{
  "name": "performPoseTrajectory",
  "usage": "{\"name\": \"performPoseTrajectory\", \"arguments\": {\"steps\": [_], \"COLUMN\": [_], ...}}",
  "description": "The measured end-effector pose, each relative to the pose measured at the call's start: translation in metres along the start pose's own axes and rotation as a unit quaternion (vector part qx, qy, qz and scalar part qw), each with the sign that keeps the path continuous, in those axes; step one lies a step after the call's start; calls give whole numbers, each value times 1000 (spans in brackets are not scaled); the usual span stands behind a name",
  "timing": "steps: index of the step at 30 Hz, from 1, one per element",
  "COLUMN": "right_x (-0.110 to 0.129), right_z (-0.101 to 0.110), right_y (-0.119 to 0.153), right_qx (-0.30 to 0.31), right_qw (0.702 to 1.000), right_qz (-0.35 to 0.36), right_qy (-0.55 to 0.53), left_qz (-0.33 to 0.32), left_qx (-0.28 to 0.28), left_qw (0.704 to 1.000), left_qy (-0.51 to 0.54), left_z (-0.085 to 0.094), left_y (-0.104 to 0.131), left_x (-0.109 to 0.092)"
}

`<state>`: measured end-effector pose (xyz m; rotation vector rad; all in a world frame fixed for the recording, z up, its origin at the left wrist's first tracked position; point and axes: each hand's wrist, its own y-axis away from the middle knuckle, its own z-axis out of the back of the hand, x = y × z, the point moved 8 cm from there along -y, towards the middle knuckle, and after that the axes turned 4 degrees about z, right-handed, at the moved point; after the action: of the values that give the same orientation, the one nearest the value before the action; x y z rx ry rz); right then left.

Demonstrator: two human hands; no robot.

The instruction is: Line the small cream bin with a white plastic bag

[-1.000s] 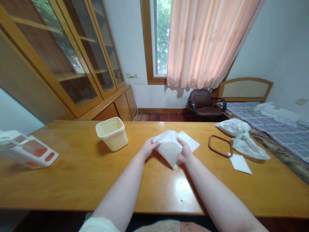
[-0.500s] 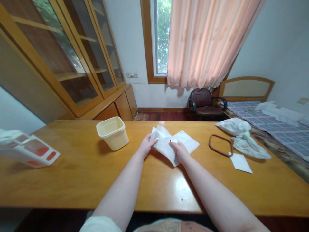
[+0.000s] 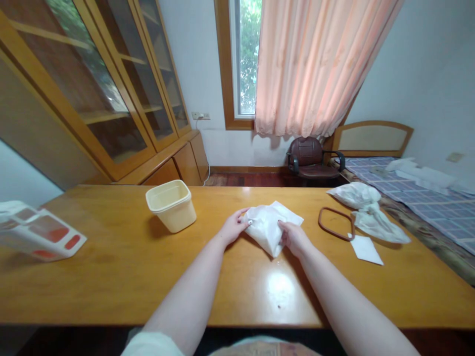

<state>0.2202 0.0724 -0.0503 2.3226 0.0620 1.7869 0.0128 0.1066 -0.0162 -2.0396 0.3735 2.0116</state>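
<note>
Both hands are over the table, gripping a crumpled, thin white sheet; whether it is paper or plastic I cannot tell. My left hand pinches its left edge, thumb on top. My right hand holds the right side, with some fingers hidden under the folds. A flat white piece shows behind the sheet, by my right hand; whether the two are joined is unclear. Left of my hands, a cream plastic bin stands upright with its mouth open.
On the right lie a brown rounded rectangular ring, a folded white square and a bunched whitish bag. A white container with red patches is at the far left of the wooden table. Beyond are a chair and a bed.
The white sheet has been folded or gathered into a more compact, rounder shape. My right hand has shifted right and my left hand slightly right, both still on it.
</note>
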Motion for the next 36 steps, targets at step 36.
{"name": "performPoseTrajectory", "arguments": {"steps": [36], "right_x": [28], "right_z": [27], "right_y": [-24], "right_qx": [-127], "right_qw": [966], "right_qz": [137], "right_qy": [178], "left_qz": [-37], "left_qx": [-14], "left_qw": [977], "left_qy": [-212], "left_z": [-13], "left_y": [7], "left_x": [-5]}}
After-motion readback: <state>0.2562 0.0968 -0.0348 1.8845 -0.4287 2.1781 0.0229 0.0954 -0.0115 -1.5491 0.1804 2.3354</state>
